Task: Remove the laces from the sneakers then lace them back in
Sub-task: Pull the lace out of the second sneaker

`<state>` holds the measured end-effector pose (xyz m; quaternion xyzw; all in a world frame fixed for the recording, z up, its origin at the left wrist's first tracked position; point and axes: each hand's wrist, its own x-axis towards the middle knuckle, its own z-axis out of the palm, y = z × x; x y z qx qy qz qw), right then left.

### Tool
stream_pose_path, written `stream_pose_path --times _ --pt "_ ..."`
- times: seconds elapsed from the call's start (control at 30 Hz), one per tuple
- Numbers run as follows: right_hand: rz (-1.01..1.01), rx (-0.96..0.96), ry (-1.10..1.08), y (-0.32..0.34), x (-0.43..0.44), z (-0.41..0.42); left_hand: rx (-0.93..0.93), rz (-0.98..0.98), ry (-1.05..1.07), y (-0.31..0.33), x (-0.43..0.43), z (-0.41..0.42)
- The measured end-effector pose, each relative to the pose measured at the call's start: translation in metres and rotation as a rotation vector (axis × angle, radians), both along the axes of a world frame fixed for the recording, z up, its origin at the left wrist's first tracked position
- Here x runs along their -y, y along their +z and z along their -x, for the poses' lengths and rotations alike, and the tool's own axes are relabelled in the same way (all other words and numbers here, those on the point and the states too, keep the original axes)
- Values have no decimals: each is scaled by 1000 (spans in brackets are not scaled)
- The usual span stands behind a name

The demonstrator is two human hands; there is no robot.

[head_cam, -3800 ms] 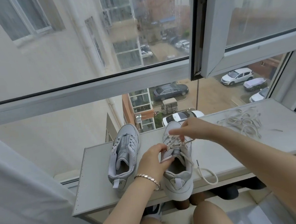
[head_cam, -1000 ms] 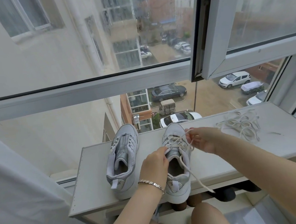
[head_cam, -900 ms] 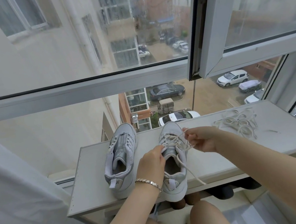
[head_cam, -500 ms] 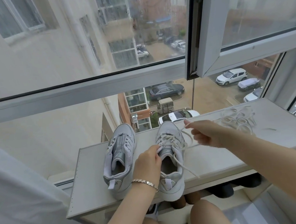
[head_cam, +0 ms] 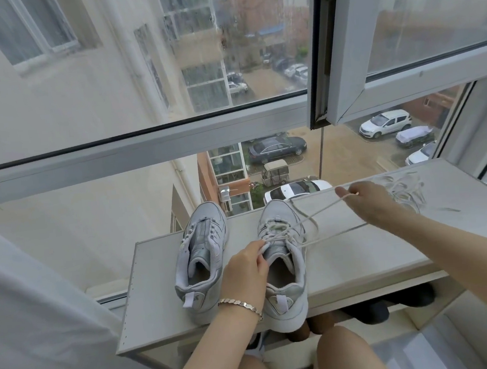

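Two pale grey sneakers stand side by side on a white shelf [head_cam: 361, 250], toes toward the window. The left sneaker [head_cam: 203, 256] has no lace. The right sneaker [head_cam: 283, 257] is partly laced with a white lace [head_cam: 319, 212]. My left hand [head_cam: 246, 273] pinches the sneaker's tongue and lacing at its throat. My right hand [head_cam: 366, 202] pinches the lace and holds it stretched out to the right, above the shelf. A loose white lace [head_cam: 403, 192] lies bunched on the shelf behind my right hand.
A window frame [head_cam: 144, 152] stands right behind the shelf, with an open sash [head_cam: 356, 105] at upper right. White fabric [head_cam: 25, 309] hangs at the left. Dark shoes [head_cam: 376, 310] sit under the shelf. My knees [head_cam: 342, 353] are below its front edge.
My right hand has drawn the lace out to the right and upward, away from the right sneaker, so the loose end left the shelf front. My left hand stayed at the sneaker's throat.
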<state>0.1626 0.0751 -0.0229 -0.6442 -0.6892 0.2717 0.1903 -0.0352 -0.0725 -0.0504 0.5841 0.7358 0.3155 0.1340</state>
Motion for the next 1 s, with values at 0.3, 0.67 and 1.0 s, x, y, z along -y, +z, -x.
stream_pose_path --times 0.3,0.67,1.0 --pt "-80 277 504 -2 29 4 43 -23 47 0 3 1" --pt "-55 188 741 26 49 87 80 -41 64 2 5 -3" --pt "-9 362 764 30 43 96 63 -31 56 0 4 -3"
